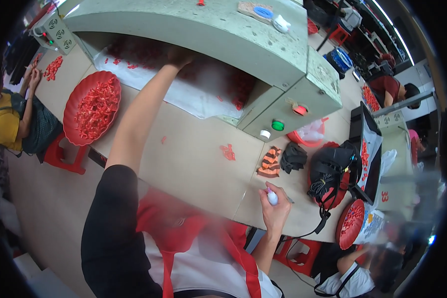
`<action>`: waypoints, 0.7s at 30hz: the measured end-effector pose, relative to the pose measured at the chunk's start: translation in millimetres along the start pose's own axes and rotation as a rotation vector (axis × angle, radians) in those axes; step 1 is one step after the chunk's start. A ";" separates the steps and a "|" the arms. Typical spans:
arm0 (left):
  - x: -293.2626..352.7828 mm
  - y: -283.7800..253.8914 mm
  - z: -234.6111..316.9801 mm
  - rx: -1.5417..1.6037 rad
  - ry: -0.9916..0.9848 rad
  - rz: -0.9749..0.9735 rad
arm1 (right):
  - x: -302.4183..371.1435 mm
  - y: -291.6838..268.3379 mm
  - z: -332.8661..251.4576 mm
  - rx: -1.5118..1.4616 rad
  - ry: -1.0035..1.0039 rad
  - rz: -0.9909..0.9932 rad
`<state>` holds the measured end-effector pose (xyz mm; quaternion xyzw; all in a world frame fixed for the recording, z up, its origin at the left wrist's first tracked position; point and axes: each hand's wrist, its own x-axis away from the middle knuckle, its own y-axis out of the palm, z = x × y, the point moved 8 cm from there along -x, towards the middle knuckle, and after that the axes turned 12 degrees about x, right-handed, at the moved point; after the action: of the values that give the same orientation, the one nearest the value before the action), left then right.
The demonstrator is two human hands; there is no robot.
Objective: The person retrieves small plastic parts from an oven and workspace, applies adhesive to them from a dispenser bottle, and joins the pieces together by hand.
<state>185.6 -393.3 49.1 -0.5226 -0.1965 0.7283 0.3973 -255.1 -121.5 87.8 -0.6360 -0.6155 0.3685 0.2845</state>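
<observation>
Open for passing over bare tabletop (196, 174) in front of the pale green cabinet (258, 62), past a small red cluster (228, 152). Partly blocked at the cabinet's mouth by the left forearm (145, 111), with the left hand (180, 56) inside, and limited above by the front panel (198, 37). Hemmed in on the cabinet's left by a heaped red bowl (71, 113); crowded off the cabinet's right front corner by striped cloth (269, 163), black cloth (293, 158) and a black bag (333, 169).

Left arm (139, 119) stretched toward the upper centre, left hand (180, 57) in shadow; right forearm (267, 251) angled upward, lower right of centre, right hand (275, 211) curled in a grip
</observation>
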 end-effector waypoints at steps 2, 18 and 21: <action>9.1 -42.4 30.0 -0.165 0.023 -0.064 | 2.6 0.7 -9.0 -0.036 -0.018 0.009; 252.8 -108.1 275.1 2.777 -1.506 -0.472 | 16.1 0.5 -78.8 -0.984 0.119 -0.199; 251.0 -110.3 281.1 2.744 -1.558 -0.474 | 20.2 -22.3 -77.5 -0.778 -0.056 0.000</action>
<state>-65.9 -93.4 80.5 -0.7392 -0.3595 -0.3471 -0.4516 -204.9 -92.5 147.5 -0.6860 -0.7167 0.1249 0.0052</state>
